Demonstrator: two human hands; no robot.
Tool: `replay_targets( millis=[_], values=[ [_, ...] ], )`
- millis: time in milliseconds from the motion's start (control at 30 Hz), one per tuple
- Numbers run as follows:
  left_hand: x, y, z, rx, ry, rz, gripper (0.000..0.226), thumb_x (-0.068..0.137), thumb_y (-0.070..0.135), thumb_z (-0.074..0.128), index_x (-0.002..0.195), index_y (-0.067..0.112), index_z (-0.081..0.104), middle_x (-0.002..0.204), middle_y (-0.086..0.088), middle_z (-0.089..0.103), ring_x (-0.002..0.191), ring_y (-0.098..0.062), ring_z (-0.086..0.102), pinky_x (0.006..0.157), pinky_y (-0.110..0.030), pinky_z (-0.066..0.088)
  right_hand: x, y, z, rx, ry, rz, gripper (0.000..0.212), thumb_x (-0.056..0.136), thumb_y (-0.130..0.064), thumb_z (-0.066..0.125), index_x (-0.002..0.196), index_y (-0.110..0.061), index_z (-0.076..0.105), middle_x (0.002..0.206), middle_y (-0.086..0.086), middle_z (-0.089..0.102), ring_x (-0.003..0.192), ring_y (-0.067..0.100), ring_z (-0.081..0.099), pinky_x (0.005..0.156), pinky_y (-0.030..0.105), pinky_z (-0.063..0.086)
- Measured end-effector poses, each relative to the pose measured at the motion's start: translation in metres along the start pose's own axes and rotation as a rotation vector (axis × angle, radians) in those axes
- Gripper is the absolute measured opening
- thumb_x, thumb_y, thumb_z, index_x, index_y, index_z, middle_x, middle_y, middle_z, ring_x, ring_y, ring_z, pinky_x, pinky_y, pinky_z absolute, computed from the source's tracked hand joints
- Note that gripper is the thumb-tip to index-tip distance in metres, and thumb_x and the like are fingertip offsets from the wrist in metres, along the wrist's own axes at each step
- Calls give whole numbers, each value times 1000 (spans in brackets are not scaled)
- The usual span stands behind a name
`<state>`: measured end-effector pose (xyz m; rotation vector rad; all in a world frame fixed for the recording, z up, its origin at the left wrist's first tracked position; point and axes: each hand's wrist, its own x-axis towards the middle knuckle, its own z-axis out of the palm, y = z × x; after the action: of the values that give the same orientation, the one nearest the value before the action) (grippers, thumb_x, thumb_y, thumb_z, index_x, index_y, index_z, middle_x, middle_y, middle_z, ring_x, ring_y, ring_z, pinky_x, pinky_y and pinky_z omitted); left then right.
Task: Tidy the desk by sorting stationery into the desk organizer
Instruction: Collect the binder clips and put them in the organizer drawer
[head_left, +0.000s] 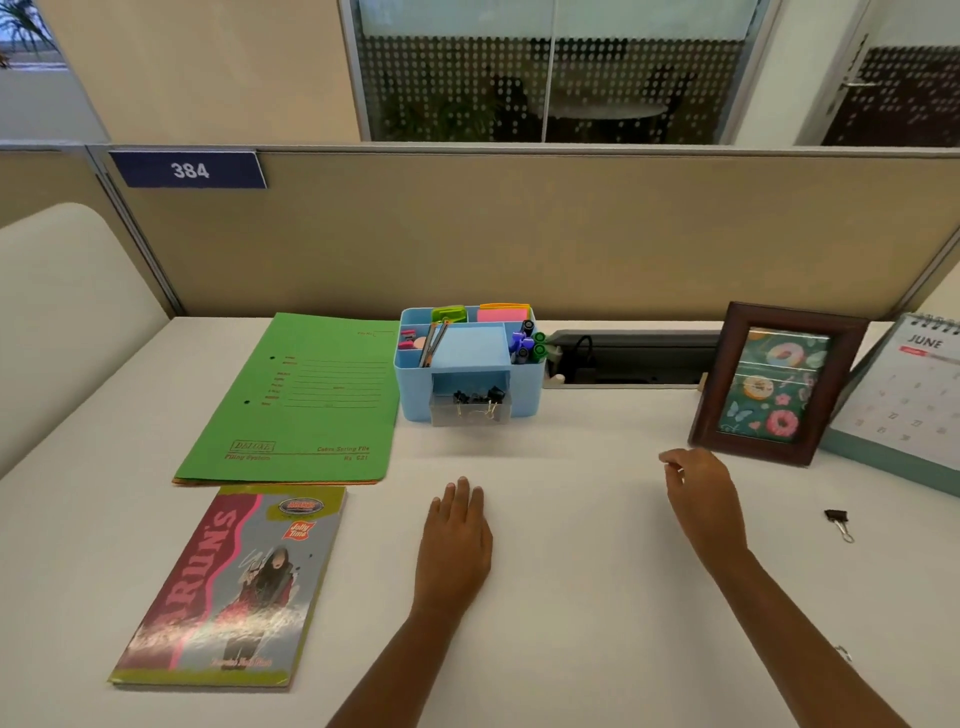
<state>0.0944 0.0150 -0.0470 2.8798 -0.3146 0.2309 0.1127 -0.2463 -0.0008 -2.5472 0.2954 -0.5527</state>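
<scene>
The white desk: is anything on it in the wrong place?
Yes. One small black binder clip lies loose near the white desk calendar; the other clips sit in the blue plastic organizer's clear drawer.

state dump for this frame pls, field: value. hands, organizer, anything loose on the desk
left hand: flat on the desk, palm down, holds nothing
right hand: fingers loosely curled, nothing visible in it, just in front of the photo frame
desk organizer: blue, at the back of the desk, right of the green file
contents: markers, sticky notes
drawer: pulled open, binder clips inside
loose binder clip: on the desk, right of the right hand
other: notebook, calendar
</scene>
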Motion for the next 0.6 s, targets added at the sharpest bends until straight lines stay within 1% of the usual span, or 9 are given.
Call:
replay_targets(
  millis=[67, 133, 233, 333, 400, 467, 533, 567, 600],
  values=[
    [-1, 17, 3, 0, -30, -16, 48, 77, 23, 34, 99, 4, 72, 106, -18, 69, 95, -31, 68, 74, -43, 55, -3, 22, -12, -78, 37, 59, 18, 84, 7, 54, 97, 8, 66, 102, 28, 64, 97, 44, 56, 87, 47, 46],
    [-4, 34, 7, 2, -53, -14, 50, 78, 26, 33, 102, 5, 71, 110, -17, 68, 98, -30, 67, 76, -45, 54, -6, 42, -24, -151, 79, 123, 18, 81, 9, 57, 96, 9, 67, 102, 30, 64, 95, 47, 56, 84, 51, 46],
    [-7, 53, 11, -1, -70, 3, 51, 79, 27, 33, 105, 6, 71, 112, -16, 67, 101, -29, 66, 78, -45, 54, -8, 68, -35, -225, 138, 198, 20, 76, 11, 61, 96, 12, 65, 105, 35, 61, 93, 51, 56, 82, 56, 47],
    [-7, 57, 10, -8, -62, 5, 50, 79, 28, 33, 105, 7, 71, 112, -15, 68, 101, -28, 66, 78, -44, 54, -10, 87, -41, -282, 160, 272, 28, 76, 11, 61, 104, 17, 59, 113, 43, 52, 102, 57, 50, 89, 62, 38],
    [-7, 56, 9, -13, -59, 1, 50, 79, 28, 34, 105, 8, 71, 112, -14, 68, 101, -27, 66, 78, -43, 54, -9, 94, -45, -342, 103, 354, 30, 81, 7, 55, 110, 15, 55, 117, 41, 49, 107, 54, 46, 92, 58, 33],
    [-7, 55, 9, -24, -62, -4, 49, 78, 28, 34, 104, 8, 71, 111, -14, 68, 101, -27, 67, 78, -43, 54, -9, 96, -49, -384, 10, 426, 28, 85, 4, 48, 111, 14, 52, 111, 37, 49, 103, 50, 45, 89, 52, 36],
    [-7, 56, 9, -37, -65, -7, 49, 78, 28, 34, 103, 8, 71, 111, -14, 68, 100, -27, 67, 78, -43, 54, -12, 95, -50, -337, -25, 443, 23, 82, 13, 41, 100, 16, 54, 101, 36, 50, 96, 49, 47, 82, 52, 42],
    [-7, 56, 9, -43, -65, -7, 49, 77, 28, 34, 103, 8, 71, 111, -14, 68, 100, -27, 67, 79, -43, 54, -14, 94, -50, -308, -26, 429, 23, 79, 18, 39, 95, 17, 55, 100, 36, 50, 95, 49, 47, 79, 51, 44],
    [-7, 56, 8, -47, -62, -8, 49, 77, 28, 35, 103, 8, 71, 111, -13, 68, 100, -27, 67, 79, -42, 54, -16, 94, -49, -293, -19, 400, 25, 78, 20, 39, 95, 16, 57, 101, 36, 50, 95, 49, 47, 77, 50, 45]
  ],
)
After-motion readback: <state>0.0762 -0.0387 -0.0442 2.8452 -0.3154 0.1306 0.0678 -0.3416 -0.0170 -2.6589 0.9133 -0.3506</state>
